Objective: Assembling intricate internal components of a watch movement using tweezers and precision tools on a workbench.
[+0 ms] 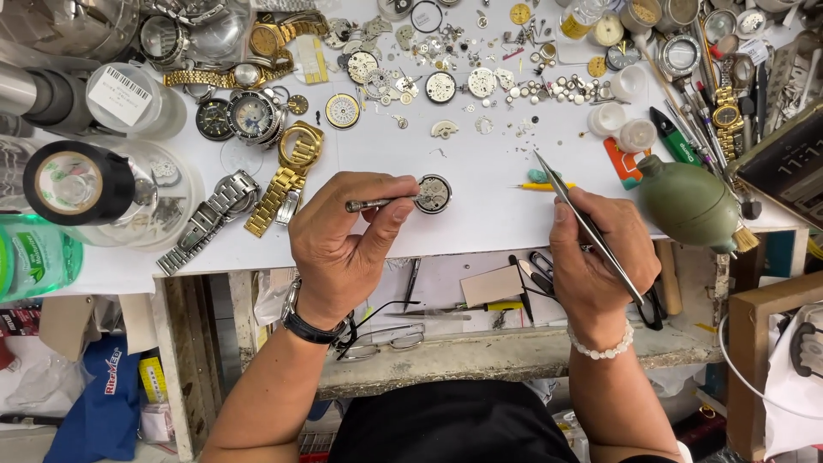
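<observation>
My left hand (343, 236) holds a small metal screwdriver (377, 204) whose tip rests on a round watch movement (434, 194) lying on the white work surface (480, 154). My right hand (600, 249) grips long steel tweezers (583, 219), their tip pointing up and left, lifted away from the movement. A black watch sits on my left wrist and a white bead bracelet on my right.
Gold and steel wristwatches (291, 167) lie to the left, loose dials and small parts (446, 81) at the back. A green rubber blower (690, 201) rests at the right, a tape roll (73, 183) and green bottle (34, 257) at the left. Eyeglasses (381, 334) lie below the table edge.
</observation>
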